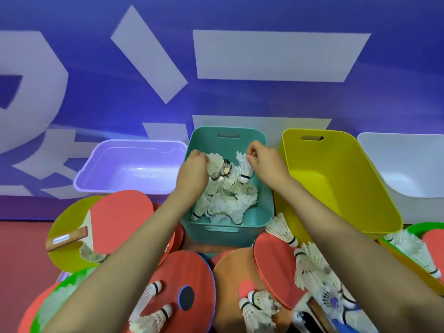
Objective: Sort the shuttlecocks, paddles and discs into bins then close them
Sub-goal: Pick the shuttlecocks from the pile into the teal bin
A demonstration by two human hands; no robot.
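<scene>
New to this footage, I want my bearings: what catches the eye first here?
The left hand and right hand each hold a shuttlecock over the central teal bin, piled with white ones. Red paddles and loose shuttlecocks crowd the foreground; the yellow bin at right is empty.

A blue-violet backdrop (240,13) printed with large white character strokes (276,56) fills the upper half. A red surface (21,248) shows at lower left.

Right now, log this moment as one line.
phase: sorting | left hand: grips shuttlecock | right hand: pinches second shuttlecock | both: over teal bin
</scene>
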